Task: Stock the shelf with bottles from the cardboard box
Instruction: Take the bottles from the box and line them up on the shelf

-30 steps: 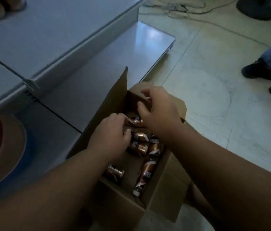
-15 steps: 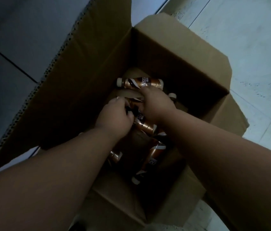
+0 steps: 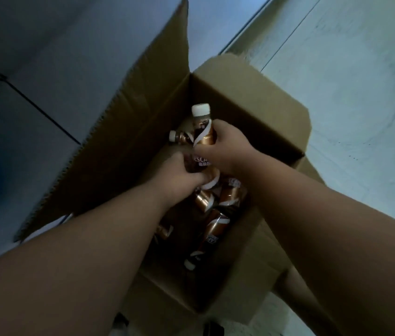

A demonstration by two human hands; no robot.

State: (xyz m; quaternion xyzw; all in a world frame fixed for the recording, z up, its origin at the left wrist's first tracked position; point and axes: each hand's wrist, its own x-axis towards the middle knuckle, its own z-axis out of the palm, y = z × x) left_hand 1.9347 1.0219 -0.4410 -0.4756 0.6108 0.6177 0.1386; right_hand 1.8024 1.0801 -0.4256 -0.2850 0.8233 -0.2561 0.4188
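Observation:
An open cardboard box (image 3: 252,103) stands on the floor below me with several brown-and-copper coffee bottles lying loose inside. My right hand (image 3: 228,149) grips one bottle (image 3: 202,128) upright, its white cap pointing up. My left hand (image 3: 179,175) grips a second bottle (image 3: 200,163) just below it, label facing me. Another bottle (image 3: 179,137) lies behind them, white cap to the left. More bottles (image 3: 215,226) lie toward the near end of the box.
The grey metal shelf (image 3: 58,57) runs along the left, right behind the box's raised flap (image 3: 128,117). Pale tiled floor (image 3: 349,81) lies to the right of the box.
Both hands have closed on bottles inside the box. The right hand has lifted its bottle upright, so the cap now points up.

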